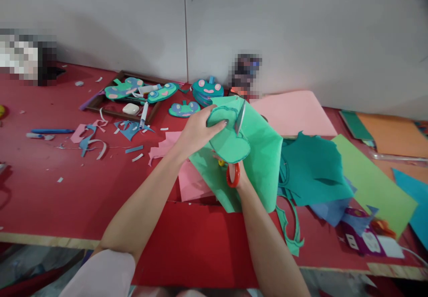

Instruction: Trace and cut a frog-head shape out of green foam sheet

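Note:
Before me is a sheet of light green felt or craft foam [264, 154], held up off the table. A rounded, lobed green shape with a dark edge [230, 143] lies on it. My left hand [199, 129] pinches the shape and sheet together at the left, thumb on top. My right hand [242, 176] is under the sheet, its fingers mostly hidden, gripping scissors with red-orange handles [233, 175]. A scissor blade [240, 117] shows beside the shape's upper right edge.
Decorated green frog-like pieces [163, 92] sit by a brown tray [92, 105] at the back left. Blue and pink scraps [88, 138] lie left. Teal felt [310, 167], a pink sheet [294, 112] and a purple packet [363, 239] are right. A wall [133, 25] stands behind.

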`<state>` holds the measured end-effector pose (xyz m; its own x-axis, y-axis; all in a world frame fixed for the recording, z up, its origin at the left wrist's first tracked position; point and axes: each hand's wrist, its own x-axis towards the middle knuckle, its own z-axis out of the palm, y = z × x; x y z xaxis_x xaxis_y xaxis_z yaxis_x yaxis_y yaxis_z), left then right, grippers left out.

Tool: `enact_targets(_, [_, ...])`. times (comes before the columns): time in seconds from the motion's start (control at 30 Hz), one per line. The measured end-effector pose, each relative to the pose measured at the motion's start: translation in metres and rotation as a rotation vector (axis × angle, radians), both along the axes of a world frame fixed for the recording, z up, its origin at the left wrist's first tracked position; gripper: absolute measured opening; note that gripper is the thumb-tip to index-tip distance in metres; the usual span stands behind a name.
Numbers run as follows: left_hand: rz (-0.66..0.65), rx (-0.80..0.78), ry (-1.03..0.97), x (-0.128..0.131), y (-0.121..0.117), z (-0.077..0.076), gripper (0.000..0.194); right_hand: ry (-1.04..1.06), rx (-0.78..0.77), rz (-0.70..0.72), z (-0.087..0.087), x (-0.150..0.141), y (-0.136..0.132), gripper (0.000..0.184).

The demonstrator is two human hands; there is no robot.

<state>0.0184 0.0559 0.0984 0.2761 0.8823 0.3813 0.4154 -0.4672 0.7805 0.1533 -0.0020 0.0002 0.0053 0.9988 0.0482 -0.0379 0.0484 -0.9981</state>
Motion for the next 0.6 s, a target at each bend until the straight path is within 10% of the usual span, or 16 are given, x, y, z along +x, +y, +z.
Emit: enact_targets(0.6, [-0.022,-0.035,0.000,0.002,-0.001,-0.001,0.016,0.219,-0.037,0.021,0.017,-0.009,0.004,0.053])
